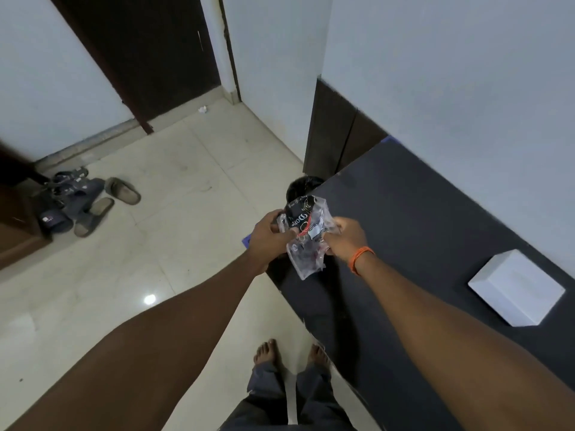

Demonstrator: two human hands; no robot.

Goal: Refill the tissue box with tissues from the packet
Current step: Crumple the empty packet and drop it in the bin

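Both hands hold a crumpled clear plastic tissue packet [306, 234] with black and red print, in the air over the left edge of a dark table [420, 231]. My left hand [269, 233] grips its left side and my right hand [347, 236], with an orange thread on the wrist, grips its right side. The packet looks flat and empty. A white tissue box [516, 287] lies on the table to the right, well apart from my hands.
A black-lined bin [303, 186] stands on the floor just past the table's corner, partly hidden behind the packet. Sandals [84, 200] lie at the left by a dark door [140, 57]. My bare feet [291, 353] are on pale tiles beside the table.
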